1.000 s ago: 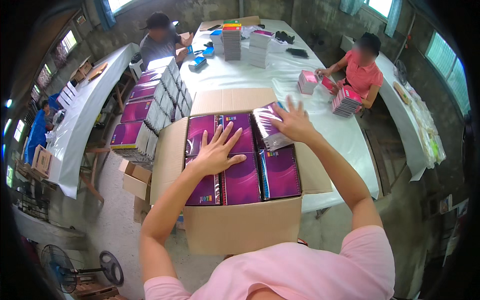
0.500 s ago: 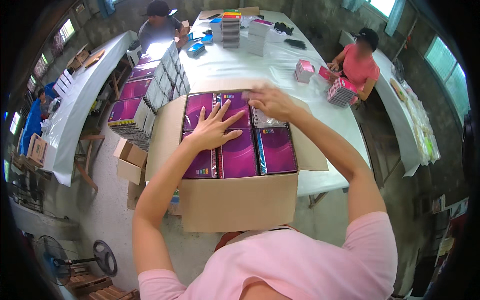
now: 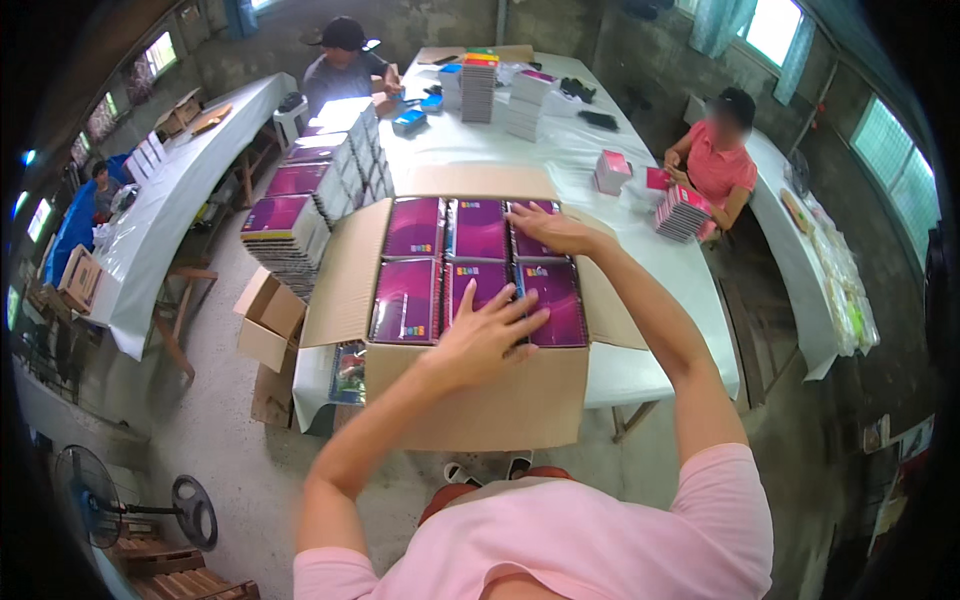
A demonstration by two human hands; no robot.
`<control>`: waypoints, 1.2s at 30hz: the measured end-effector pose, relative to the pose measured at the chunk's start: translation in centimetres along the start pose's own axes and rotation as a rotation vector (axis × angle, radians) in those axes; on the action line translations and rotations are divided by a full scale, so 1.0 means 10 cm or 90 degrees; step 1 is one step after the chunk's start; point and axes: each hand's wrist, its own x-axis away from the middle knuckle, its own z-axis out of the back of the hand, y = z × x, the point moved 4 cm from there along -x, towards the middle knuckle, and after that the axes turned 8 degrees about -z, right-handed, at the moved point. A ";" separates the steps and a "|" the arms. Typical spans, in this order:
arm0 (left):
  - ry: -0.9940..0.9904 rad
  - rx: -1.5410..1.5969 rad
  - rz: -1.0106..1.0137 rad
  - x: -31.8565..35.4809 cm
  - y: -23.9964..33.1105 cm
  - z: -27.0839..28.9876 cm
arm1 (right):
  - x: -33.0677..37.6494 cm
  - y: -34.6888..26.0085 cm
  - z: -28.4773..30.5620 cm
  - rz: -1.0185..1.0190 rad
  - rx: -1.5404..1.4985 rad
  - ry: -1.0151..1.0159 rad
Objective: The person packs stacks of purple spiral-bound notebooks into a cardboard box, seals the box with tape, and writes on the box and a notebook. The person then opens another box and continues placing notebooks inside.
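Note:
In front of me stands an open cardboard box (image 3: pixel 480 405) with its flaps folded out. Purple spiral notebooks (image 3: pixel 407 300) fill it in two rows of three stacks, level with the rim. My left hand (image 3: pixel 490 328) lies with spread fingers over the near row, touching the middle and right notebooks. At the far right stack, my right hand (image 3: pixel 550 228) rests flat on a purple notebook (image 3: pixel 533 248), its fingers stretched out. Neither hand grips anything.
Tall stacks of purple notebooks (image 3: pixel 280 222) stand left of the box. A smaller open carton (image 3: pixel 268 320) sits beside them. On the white table (image 3: pixel 650 330), a co-worker (image 3: pixel 715 160) at the right handles small pink books (image 3: pixel 683 212). Another person (image 3: pixel 345 70) sits at the far left.
My left hand has moved from the far stacks to the near row. My right hand has settled flat on the far right stack, where a purple cover now shows.

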 end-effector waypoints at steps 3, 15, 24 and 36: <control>0.355 0.086 0.078 0.73 0.14 0.28 | 0.80 0.18 0.27 -0.030 -0.280 0.518; 0.475 0.744 0.634 1.82 -0.96 -0.58 | 1.49 1.14 -0.52 -0.155 -0.252 0.580; 0.480 0.896 0.592 1.43 -0.96 -0.65 | 1.02 0.81 -0.85 -0.211 -0.301 0.430; 0.655 1.051 0.594 0.96 -0.19 -1.41 | 0.63 1.46 -0.49 -0.210 -0.829 0.200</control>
